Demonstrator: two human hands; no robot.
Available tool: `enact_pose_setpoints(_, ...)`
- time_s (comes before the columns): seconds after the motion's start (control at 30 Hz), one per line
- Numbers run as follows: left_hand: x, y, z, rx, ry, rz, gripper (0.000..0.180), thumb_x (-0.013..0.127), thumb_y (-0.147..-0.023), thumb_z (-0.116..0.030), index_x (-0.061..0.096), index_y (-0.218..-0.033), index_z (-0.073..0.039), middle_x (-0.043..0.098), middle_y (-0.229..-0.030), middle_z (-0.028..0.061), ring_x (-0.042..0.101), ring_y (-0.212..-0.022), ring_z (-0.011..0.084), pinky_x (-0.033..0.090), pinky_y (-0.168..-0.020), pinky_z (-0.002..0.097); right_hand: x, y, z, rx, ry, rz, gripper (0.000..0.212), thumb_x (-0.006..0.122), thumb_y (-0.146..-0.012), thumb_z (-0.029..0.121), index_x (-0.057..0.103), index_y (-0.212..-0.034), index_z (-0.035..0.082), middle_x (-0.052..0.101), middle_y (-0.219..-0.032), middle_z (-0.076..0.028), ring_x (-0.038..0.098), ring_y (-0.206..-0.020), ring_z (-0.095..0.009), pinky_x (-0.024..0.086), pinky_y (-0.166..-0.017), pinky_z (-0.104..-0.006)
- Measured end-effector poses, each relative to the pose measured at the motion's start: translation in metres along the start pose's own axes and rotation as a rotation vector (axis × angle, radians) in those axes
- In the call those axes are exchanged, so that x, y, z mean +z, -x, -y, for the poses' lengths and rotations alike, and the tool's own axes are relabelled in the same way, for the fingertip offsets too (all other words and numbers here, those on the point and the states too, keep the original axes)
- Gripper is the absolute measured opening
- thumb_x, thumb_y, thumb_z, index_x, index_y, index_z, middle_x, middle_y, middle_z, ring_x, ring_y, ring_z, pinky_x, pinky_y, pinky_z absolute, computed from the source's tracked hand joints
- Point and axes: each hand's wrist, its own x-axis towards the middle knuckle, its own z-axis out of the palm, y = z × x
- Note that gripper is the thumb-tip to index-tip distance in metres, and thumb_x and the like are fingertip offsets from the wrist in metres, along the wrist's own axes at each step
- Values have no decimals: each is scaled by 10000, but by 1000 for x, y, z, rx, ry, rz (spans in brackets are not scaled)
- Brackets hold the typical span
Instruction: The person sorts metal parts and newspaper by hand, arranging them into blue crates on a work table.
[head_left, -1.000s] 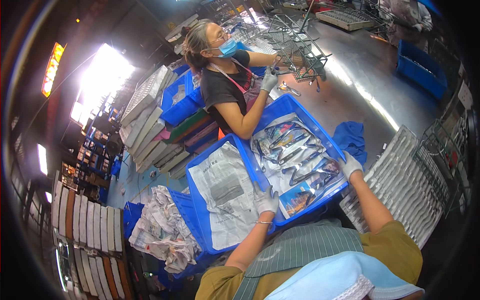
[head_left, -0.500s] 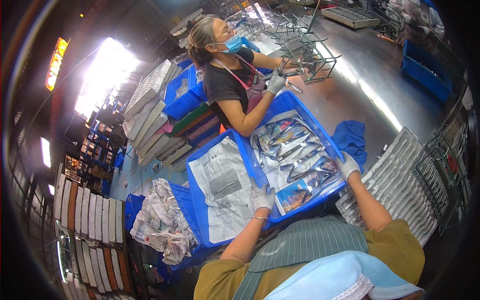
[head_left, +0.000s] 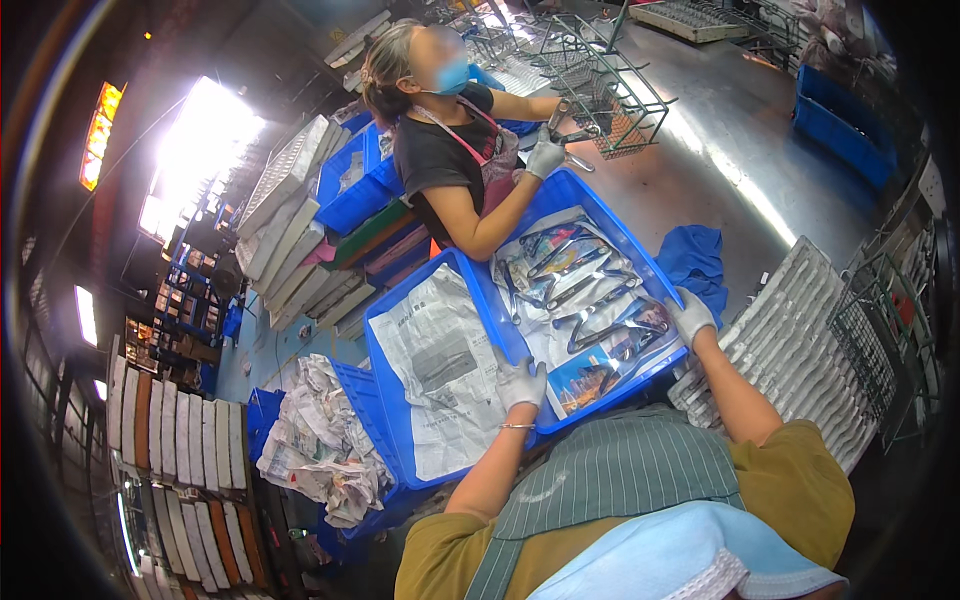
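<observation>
Both my hands wear pale work gloves and hold a blue plastic bin by opposite sides. My left hand closes over its left rim near the front corner, beside a second blue bin. On the right rim, my right hand is closed with its fingers over the edge. Inside the held bin, several shiny metal parts lie in rows on printed paper. Their exact kind is unclear. Newspaper covers the inside of the second bin.
A co-worker stands beyond the bins, holding shiny metal pieces near a green wire rack. Crumpled newspaper heaps at the left. Stacked white trays stand at the right, and a blue cloth lies on the metal table.
The whole view has shifted slightly, so the surroundings sit a little further left. My hands keep the same hold on the bin, and the metal parts look unchanged inside it.
</observation>
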Motion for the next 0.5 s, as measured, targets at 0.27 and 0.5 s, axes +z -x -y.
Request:
enact_pose_setpoints(0.27, 4, 3, 8, 20, -15, -57, 298, 627, -731, -376, 696, -934, -169, 247, -1408, 277, 570, -998, 376, 451, -879, 381, 4, 3, 0, -6, -59, -1, 450, 516, -839, 360, 548, -1155, 41, 579, -1112, -207, 541, -1054, -350, 413, -899, -378)
enact_pose_setpoints(0.5, 0, 1, 0, -4, 13, 10, 341, 607, -734, -381, 690, -977, -155, 253, -1410, 253, 536, -1052, 364, 442, -893, 386, 1, 1, -2, 12, -26, 9, 438, 471, -864, 396, 560, -1138, 66, 576, -1109, -202, 527, -1058, -357, 411, -897, -398)
